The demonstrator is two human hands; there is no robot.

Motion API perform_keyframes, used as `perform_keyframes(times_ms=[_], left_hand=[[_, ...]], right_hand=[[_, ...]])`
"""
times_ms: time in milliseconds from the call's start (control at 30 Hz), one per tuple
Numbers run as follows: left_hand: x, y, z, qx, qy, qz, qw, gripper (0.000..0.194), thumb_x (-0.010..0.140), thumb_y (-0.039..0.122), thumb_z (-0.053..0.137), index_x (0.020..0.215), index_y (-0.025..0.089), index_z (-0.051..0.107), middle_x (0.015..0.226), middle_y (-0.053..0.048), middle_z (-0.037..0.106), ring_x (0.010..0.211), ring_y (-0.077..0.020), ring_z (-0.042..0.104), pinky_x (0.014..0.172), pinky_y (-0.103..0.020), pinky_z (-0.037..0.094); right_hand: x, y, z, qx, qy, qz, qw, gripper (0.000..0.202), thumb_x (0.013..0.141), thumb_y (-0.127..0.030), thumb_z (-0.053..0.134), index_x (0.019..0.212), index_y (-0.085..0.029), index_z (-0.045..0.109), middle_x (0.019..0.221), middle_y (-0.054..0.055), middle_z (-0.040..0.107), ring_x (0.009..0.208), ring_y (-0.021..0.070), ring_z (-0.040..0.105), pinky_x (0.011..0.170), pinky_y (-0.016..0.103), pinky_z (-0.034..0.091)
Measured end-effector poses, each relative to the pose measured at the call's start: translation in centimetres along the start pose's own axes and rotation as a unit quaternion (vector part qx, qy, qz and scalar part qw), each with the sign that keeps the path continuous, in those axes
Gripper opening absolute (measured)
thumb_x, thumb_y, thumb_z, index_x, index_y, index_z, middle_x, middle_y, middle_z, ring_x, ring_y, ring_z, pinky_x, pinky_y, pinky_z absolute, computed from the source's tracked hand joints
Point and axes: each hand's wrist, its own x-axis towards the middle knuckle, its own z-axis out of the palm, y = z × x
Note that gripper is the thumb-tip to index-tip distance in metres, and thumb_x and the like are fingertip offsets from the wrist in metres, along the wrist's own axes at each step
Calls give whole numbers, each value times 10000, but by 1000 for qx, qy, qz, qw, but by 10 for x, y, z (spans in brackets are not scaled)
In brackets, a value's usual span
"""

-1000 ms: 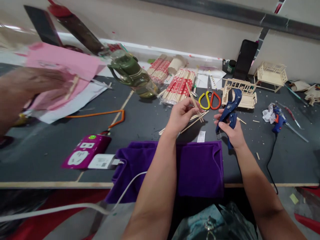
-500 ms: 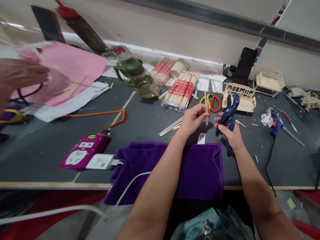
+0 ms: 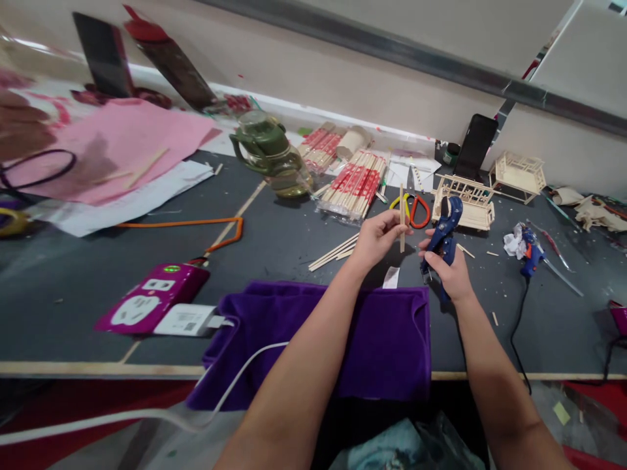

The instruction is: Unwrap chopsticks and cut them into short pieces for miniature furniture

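My left hand [image 3: 379,238] is closed in a pinch on thin wooden sticks [image 3: 402,222], held upright above the table. A short gap to the right, my right hand [image 3: 450,266] is wrapped round a blue hand cutter [image 3: 445,232]; its jaws point down toward the tabletop and are too small to read. On the table by my left forearm lie several loose wooden sticks [image 3: 336,251]. Behind my hands are scissors [image 3: 417,212] with red and yellow handles and a small wooden model bench [image 3: 465,205]. A white paper scrap [image 3: 391,277] lies below my hands.
A purple cloth [image 3: 386,346] covers the table's front edge, near a magenta power strip [image 3: 157,297]. Behind stand a green-lidded jug [image 3: 274,156] and packed chopsticks [image 3: 355,183]. A glue gun [image 3: 531,254] lies right. Another person's hand [image 3: 22,127] is blurred at far left.
The view has shifted slightly. My hands keep the sticks and the cutter in nearly the same places. The other person's hand has moved left, partly out of view.
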Motion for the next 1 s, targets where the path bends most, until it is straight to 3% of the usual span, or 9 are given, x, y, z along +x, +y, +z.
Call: perform_keyframes(times_ms=[467,800,1000], left_hand=[[-2,2,0,19,-33,-9,999,171,788,322,666,883,180,665,873,-45,729,867,-212,714,805,-347,568],[-4,6,-19,30,-58,-14,998,172,775,307,713,855,155,706,864,-75,750,831,-216,717,780,-343,573],[-2,-2,-13,17,-71,9,997,179,778,306,705,863,149,707,862,-64,739,835,-206,711,794,-333,566]], right_hand=[[3,0,-2,-2,16,-10,1000,389,795,-419,712,1125,-237,616,980,37,695,859,210,671,830,378,536],[2,1,-3,-12,11,-7,1000,391,806,-411,704,1145,-235,618,1000,43,702,881,209,668,858,375,530],[3,4,-3,-14,8,-10,1000,380,811,-381,695,1148,-226,609,997,38,691,875,199,667,861,369,526]])
